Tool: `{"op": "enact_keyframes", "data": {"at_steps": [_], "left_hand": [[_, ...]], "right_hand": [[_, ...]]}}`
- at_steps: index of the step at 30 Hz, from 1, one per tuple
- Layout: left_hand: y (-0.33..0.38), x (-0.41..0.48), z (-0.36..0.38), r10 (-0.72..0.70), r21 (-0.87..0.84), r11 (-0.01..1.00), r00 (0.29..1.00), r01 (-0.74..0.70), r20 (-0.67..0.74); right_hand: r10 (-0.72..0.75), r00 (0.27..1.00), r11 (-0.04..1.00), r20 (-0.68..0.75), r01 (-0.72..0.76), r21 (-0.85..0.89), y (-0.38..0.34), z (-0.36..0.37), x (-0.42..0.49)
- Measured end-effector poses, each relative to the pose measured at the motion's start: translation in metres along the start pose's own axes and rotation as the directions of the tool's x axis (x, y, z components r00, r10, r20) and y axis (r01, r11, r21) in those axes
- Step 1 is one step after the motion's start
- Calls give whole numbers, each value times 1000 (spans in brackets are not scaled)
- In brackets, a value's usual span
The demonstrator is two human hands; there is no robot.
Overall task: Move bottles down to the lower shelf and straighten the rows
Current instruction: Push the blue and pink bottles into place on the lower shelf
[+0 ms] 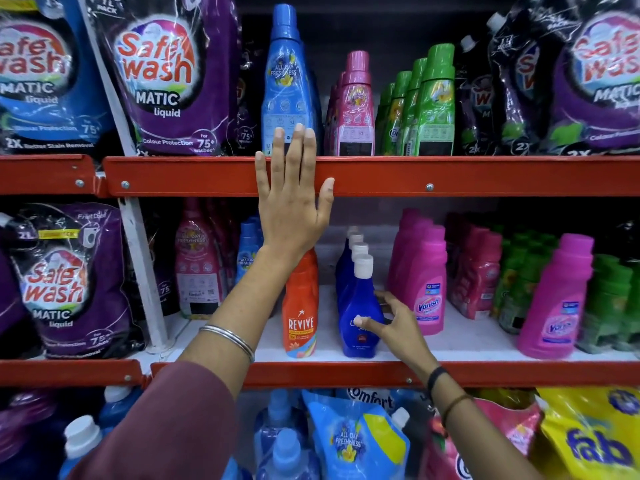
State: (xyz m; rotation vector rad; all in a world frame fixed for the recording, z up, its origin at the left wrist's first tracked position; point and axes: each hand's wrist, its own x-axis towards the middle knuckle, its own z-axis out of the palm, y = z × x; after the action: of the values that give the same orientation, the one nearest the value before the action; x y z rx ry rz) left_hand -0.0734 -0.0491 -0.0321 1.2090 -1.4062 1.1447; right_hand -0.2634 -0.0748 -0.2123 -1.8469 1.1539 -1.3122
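My left hand (292,199) is raised flat, fingers apart, in front of the red upper shelf rail (450,176), its fingertips at the base of a tall light-blue bottle (285,74). It holds nothing. My right hand (391,320) wraps its thumb and fingers around the front dark-blue bottle (358,306) with a white cap, first in a row on the lower shelf (478,341). An orange Revive bottle (300,306) stands just left of that row. Pink bottles (355,109) and green bottles (433,105) stand on the upper shelf.
Purple Safewash pouches (166,74) fill the upper left and right. Pink Vanish bottles (422,271) and green bottles (609,299) stand right of the dark-blue row. Pouches and blue bottles (349,441) crowd the bottom shelf. A white upright (142,258) divides the shelving bays.
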Motion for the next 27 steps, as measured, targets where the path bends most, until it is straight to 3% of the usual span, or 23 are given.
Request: {"op": "enact_keyframes", "data": {"at_steps": [3, 6, 9, 13, 17, 19, 22, 27], "left_hand": [[5, 1, -3, -40, 3, 999, 998, 40, 38], [18, 6, -5, -60, -24, 998, 996, 62, 69], [37, 13, -3, -12, -40, 999, 996, 16, 91], [59, 19, 2, -8, -44, 999, 995, 12, 97], [64, 17, 6, -35, -41, 998, 996, 38, 82], [62, 14, 8, -18, -24, 1000, 997, 20, 70], [61, 12, 10, -4, -8, 1000, 999, 4, 49], [61, 12, 12, -9, -3, 1000, 999, 9, 36]], "right_hand": [[5, 999, 999, -49, -3, 42, -5, -11, -8], [-25, 968, 997, -249, 41, 58, -9, -38, -15], [-139, 857, 990, -497, 135, -45, -9, -74, -22], [-307, 632, 951, -712, 166, -262, 8, -130, -24], [-247, 518, 962, -819, 32, -270, 32, -176, -28], [-151, 537, 979, -830, -34, -201, 42, -190, -28], [7, 633, 976, -774, -172, -132, 54, -204, -26], [78, 693, 915, -717, -334, -224, 67, -211, -28]]}}
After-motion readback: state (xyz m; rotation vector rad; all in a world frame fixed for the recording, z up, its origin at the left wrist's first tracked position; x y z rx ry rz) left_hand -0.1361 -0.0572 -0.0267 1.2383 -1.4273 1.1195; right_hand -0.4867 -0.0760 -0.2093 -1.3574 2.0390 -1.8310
